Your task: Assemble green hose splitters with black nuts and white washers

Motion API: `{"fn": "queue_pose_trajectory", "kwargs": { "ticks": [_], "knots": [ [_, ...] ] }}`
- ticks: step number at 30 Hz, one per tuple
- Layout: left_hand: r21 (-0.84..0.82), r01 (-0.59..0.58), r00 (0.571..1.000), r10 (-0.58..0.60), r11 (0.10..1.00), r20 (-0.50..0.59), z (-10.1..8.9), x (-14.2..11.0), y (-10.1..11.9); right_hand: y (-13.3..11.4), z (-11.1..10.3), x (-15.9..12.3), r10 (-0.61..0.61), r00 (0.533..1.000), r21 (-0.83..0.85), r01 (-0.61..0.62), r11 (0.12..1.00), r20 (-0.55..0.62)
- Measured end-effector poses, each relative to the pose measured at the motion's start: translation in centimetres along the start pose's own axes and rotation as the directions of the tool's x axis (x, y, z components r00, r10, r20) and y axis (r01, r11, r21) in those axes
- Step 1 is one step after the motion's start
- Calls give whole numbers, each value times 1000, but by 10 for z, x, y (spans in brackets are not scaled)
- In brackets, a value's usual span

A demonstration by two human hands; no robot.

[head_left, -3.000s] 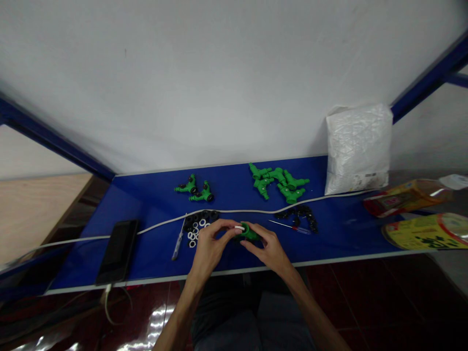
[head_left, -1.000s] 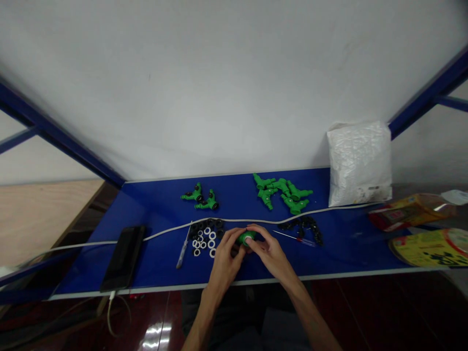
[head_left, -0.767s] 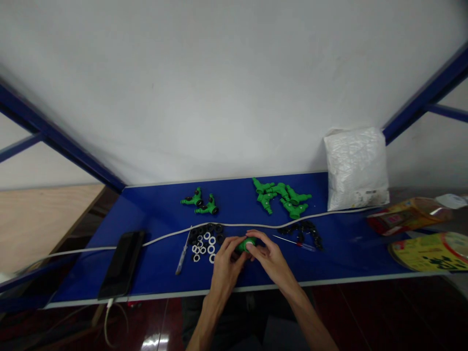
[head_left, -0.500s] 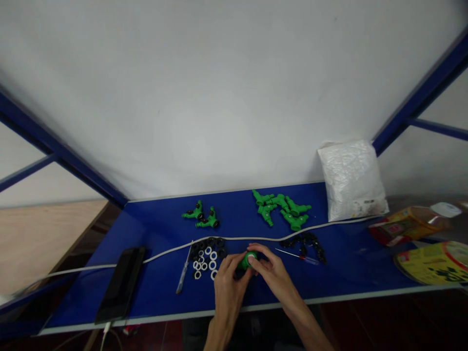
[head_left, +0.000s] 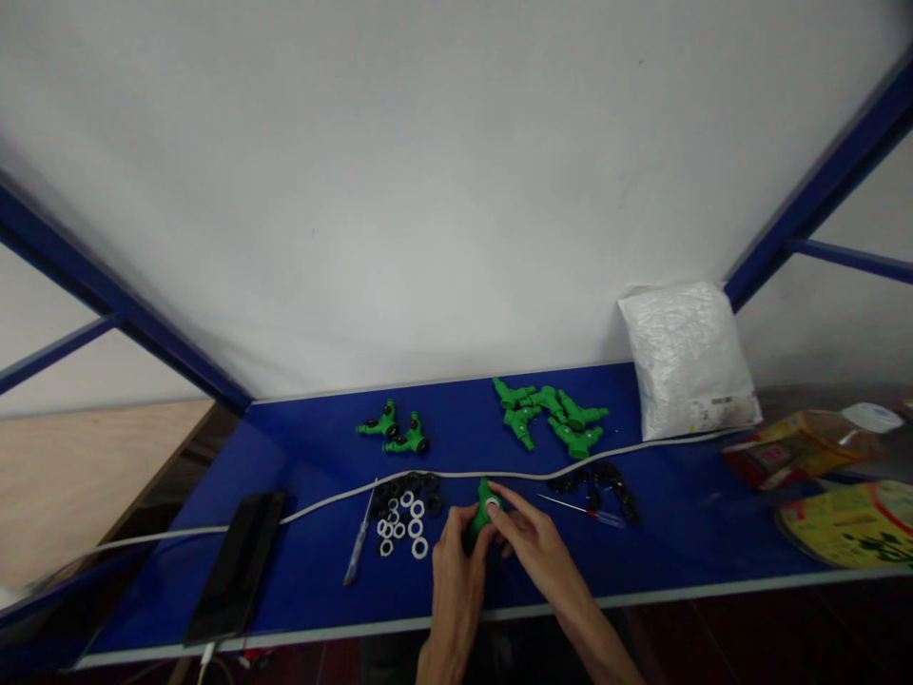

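Between my two hands, close to the table's front edge, is a green Y-shaped hose splitter (head_left: 486, 497). My left hand (head_left: 458, 561) is closed around its lower left side. My right hand (head_left: 534, 540) grips the other side, its thumb pressed near a pale round spot on the splitter. Fingers hide the lower part of the splitter. Just left of my left hand lie several white rings (head_left: 417, 528) and several black rings (head_left: 432, 483). To the right of my right hand rest a screwdriver (head_left: 591, 512) with a red-and-clear handle and several small black parts (head_left: 606, 473).
Several green splitters (head_left: 576, 438) are piled at the back; two with black parts (head_left: 410, 438) lie further left. A white cable (head_left: 492, 474) crosses the blue table (head_left: 300, 599). Also here: another screwdriver (head_left: 357, 552), a black phone (head_left: 239, 561), a white bag (head_left: 691, 362) and yellow packages (head_left: 848, 523).
The splitter has turned in my hands, so one green arm now points up and away from me. My left hand has shifted slightly right, uncovering more of the white rings.
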State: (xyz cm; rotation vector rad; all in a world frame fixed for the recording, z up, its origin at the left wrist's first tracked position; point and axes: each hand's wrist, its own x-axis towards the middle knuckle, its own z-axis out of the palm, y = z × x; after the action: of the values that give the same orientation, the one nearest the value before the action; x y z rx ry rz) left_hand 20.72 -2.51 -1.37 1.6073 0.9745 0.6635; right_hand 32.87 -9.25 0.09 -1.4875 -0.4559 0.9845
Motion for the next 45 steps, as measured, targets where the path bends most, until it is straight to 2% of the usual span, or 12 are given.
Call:
{"fn": "queue_pose_trajectory", "kwargs": {
  "ticks": [6,11,18,27,30,33,36,39,45],
  "knots": [
    [22,-49,998,49,999,-26,-1,-3,-5,-8,7,-5,51,999,48,-52,997,12],
    [15,-46,997,47,999,-68,-1,-3,-4,-12,14,-10,76,997,91,-75,993,-5],
    [-44,0,999,-1,999,-42,-4,-2,0,-18,22,-13,95,995,127,-91,988,-28],
    [-136,29,1000,-28,990,11,-5,-2,-3,-19,29,-19,120,993,140,-121,983,16],
    [-286,60,997,-45,956,57,-10,-4,4,-22,26,-21,63,997,97,-68,993,55],
    [-401,144,990,-129,905,65,-15,-1,14,-25,19,-21,19,994,26,-22,999,105],
    [-433,236,971,-198,870,130,-14,8,22,-25,11,-21,10,989,-33,-5,999,149],
    [-437,265,958,-183,860,222,-11,17,27,-23,7,-21,5,987,-62,5,998,162],
    [-463,259,962,-180,848,207,-7,22,27,-24,4,-18,-14,987,-76,27,997,162]
  ]
}}
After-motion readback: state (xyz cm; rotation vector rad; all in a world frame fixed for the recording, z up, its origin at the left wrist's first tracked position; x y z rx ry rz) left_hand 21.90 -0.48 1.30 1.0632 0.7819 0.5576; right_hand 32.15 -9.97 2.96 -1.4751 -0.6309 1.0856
